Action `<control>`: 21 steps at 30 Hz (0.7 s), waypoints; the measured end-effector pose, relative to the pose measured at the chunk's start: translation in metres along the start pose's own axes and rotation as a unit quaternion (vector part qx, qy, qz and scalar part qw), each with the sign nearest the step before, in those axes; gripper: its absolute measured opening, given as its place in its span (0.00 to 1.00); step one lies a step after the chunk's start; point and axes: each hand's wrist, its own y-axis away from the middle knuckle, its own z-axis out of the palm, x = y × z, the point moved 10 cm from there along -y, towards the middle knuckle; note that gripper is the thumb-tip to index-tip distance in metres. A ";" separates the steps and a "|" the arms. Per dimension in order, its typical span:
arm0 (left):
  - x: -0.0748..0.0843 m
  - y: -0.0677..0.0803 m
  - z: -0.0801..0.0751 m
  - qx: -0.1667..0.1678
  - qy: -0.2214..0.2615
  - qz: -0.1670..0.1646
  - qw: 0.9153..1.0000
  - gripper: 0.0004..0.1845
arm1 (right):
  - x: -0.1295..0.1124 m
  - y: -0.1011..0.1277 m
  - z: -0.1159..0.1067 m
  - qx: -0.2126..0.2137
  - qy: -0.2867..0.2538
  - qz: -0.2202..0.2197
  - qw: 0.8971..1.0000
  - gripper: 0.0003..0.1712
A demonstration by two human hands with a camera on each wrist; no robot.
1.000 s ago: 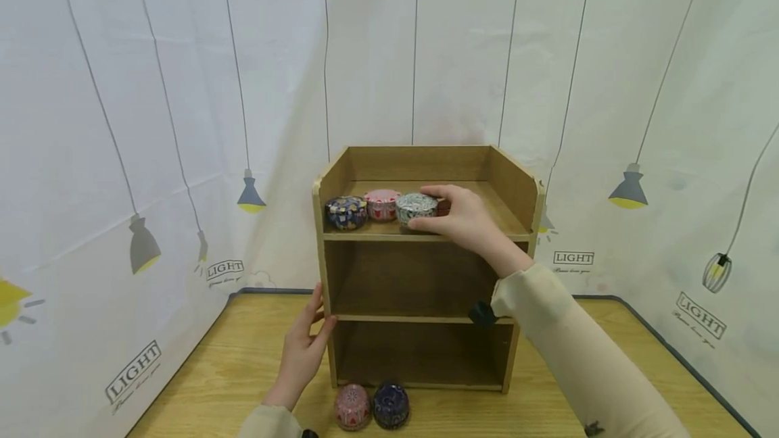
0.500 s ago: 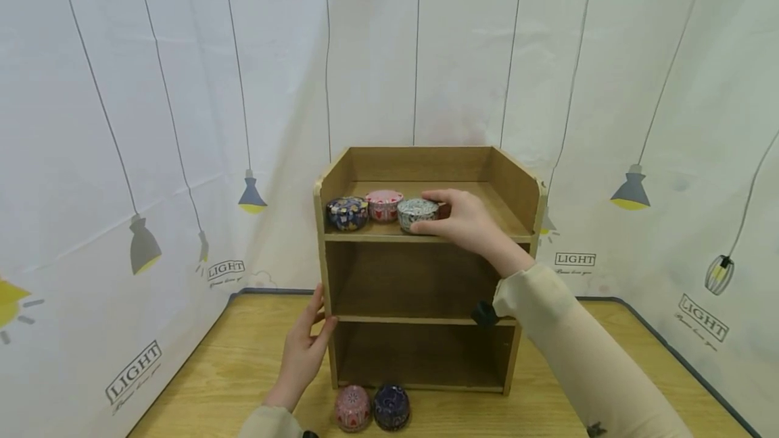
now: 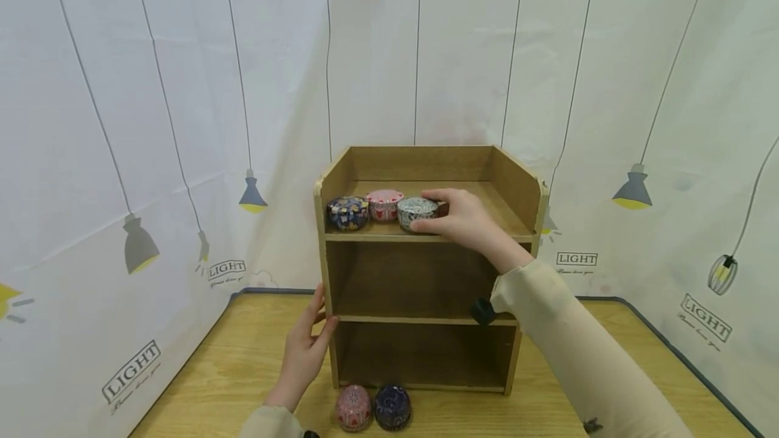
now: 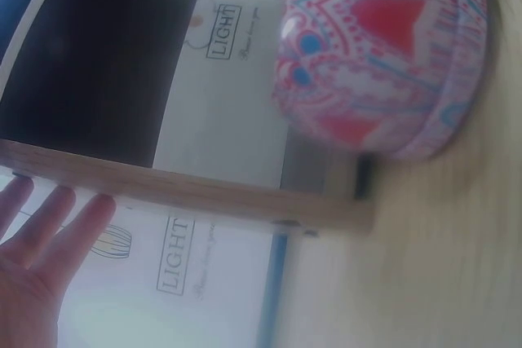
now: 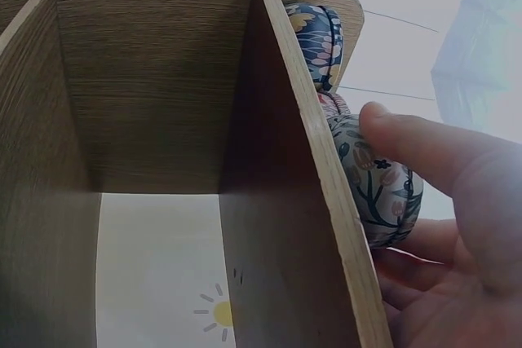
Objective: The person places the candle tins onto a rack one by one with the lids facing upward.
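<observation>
White curtain printed with hanging lamps [image 3: 182, 120] is seen closing off the back and sides of a light wooden table [image 3: 243, 370], on which a three-tier wooden shelf unit [image 3: 426, 320] stands. On the top tier, a grey floral tin [image 3: 416, 211] is gripped by the right hand [image 3: 465, 220], thumb at the front, fingers curled round the back; it sits upright, lid up, close to the front edge. Just left of it a pink tin [image 3: 383, 204] and a dark blue tin [image 3: 347, 212] are lined up toward the left wall. Open board is left to the right of the hand, up to the right side panel. The left hand [image 3: 304, 350] is laid against the unit's left upright, fingers straight and slightly apart. Two more tins, a pink patterned tin [image 3: 352, 407] and a navy tin [image 3: 392, 406], are noted on the table before the bottom tier. The gripped tin's far side is hidden by the fingers. The left wrist view is blurred.
</observation>
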 end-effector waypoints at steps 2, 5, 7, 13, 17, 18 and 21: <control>0.000 0.000 0.000 0.001 0.001 0.002 1.000 0.32 | 0.000 0.000 0.000 -0.004 -0.002 0.000 1.000 0.40; -0.001 0.000 0.000 0.004 0.007 0.004 1.000 0.32 | -0.001 0.001 0.001 -0.008 -0.003 0.000 1.000 0.40; -0.001 0.000 0.000 0.005 0.009 0.006 1.000 0.32 | -0.002 0.001 0.000 -0.008 -0.003 -0.002 1.000 0.40; 0.000 0.000 0.000 0.009 0.010 0.009 1.000 0.33 | -0.002 0.000 0.001 -0.010 -0.002 -0.005 1.000 0.40; -0.002 0.000 0.000 0.010 0.010 0.004 1.000 0.33 | -0.002 0.000 0.002 -0.013 0.000 -0.004 1.000 0.40; -0.002 0.000 0.000 0.008 0.010 0.005 1.000 0.33 | -0.002 0.000 0.002 -0.013 0.000 -0.004 1.000 0.40; -0.003 0.000 0.001 0.008 0.007 0.005 1.000 0.33 | -0.002 -0.001 0.002 -0.013 -0.001 -0.004 1.000 0.40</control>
